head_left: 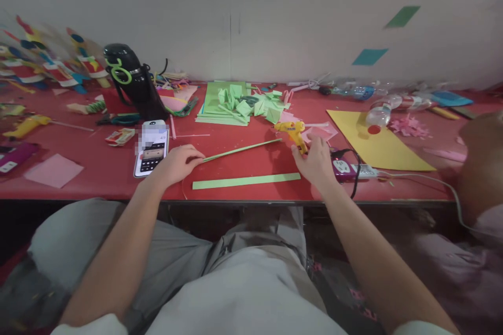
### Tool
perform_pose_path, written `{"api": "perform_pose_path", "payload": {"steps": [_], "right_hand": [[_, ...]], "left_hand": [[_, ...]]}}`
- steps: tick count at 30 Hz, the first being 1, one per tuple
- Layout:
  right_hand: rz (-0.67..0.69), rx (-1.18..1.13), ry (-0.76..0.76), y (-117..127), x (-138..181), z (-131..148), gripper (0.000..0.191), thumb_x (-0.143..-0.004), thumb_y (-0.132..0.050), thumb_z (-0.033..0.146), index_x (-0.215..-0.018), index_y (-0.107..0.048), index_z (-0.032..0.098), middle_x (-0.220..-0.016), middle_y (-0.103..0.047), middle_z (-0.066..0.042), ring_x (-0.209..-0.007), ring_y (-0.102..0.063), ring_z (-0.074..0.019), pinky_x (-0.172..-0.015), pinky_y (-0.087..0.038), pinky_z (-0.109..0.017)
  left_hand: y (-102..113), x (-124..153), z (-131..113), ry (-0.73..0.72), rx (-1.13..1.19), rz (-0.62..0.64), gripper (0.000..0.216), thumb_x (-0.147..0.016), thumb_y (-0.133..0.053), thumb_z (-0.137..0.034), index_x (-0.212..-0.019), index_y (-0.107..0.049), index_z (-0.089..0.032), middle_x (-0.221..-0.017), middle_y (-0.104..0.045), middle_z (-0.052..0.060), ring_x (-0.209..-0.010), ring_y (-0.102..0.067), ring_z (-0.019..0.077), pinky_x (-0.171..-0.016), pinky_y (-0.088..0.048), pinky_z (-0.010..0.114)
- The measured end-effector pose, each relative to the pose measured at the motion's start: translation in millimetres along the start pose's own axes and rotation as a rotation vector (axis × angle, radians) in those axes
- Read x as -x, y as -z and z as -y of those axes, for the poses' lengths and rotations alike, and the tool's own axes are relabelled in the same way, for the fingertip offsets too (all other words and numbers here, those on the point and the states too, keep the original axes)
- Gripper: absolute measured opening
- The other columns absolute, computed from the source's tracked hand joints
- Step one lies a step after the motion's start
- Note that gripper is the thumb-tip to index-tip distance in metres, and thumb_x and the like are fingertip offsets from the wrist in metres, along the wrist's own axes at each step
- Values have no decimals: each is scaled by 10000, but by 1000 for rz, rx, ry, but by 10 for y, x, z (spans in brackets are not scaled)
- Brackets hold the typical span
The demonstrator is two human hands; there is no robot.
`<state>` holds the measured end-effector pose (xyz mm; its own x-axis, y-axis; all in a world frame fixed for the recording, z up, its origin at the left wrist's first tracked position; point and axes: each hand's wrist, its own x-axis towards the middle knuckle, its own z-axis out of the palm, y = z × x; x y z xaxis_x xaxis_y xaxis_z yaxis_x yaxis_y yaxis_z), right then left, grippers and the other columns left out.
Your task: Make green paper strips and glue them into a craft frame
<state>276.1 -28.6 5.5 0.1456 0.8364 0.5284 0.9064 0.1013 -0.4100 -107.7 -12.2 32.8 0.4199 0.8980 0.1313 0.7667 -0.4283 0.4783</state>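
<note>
Between the fingertips of my left hand [179,162], one end of a narrow folded green paper strip [243,149] is pinched. It slants up to the right, just above or on the red table [236,166]. My right hand [316,161] has its fingers closed at the handle of a yellow hot glue gun [293,129], whose nozzle points left toward the far end of that strip. A second, flat green paper strip [246,181] lies near the table's front edge, between my two hands. Part of the glue gun's handle is hidden behind my fingers.
Folded green paper pieces [257,106] lie on green sheets at the back. A phone [152,147] and black bottle [131,84] stand left. Right are a purple power strip [344,166] with cables, a yellow sheet [377,141], plastic bottles [379,116] and another person's arm [481,162].
</note>
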Motion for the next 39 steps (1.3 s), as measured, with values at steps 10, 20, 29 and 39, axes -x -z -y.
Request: {"api": "perform_pose_path", "payload": {"steps": [10,20,29,39], "right_hand": [[303,-198,-143,73,-495,101,304,-783,-623,431,-877,-643,143,-759,-641,-72,-677,-575,-209,-631,-450,-332],[767,-631,154,277,-276,882,415,-853,-632,513,-1125,-681,204,-950,-701,-46,-809,-629,-194,-723,-506,-317],[912,-484,189,58,-244,1205,402,-841,-629,531,-991,-695,163,-767,-652,-30,-660,-576,-166,-595,-468,-288],[877,-518,242,9,-249,1225,319,-845,-652,471,-983,-714,189,-730,-644,-9,-667,-588,-173,-662,-493,-310]], "left_hand": [[8,18,10,10,-13,-55,264,-842,-548,-291,-997,-747,-212,-986,-761,59,-852,-694,228,-828,-545,350],[-61,23,-106,53,36,-172,170,-853,-561,-277,-954,-683,-215,-950,-752,41,-843,-701,207,-801,-549,328],[-94,46,-214,-26,105,-249,135,-870,-548,-274,-930,-648,-207,-945,-748,37,-829,-702,183,-823,-557,303],[-123,58,-189,-71,96,-260,156,-875,-543,-268,-958,-657,-200,-972,-745,43,-854,-700,188,-821,-554,311]]}}
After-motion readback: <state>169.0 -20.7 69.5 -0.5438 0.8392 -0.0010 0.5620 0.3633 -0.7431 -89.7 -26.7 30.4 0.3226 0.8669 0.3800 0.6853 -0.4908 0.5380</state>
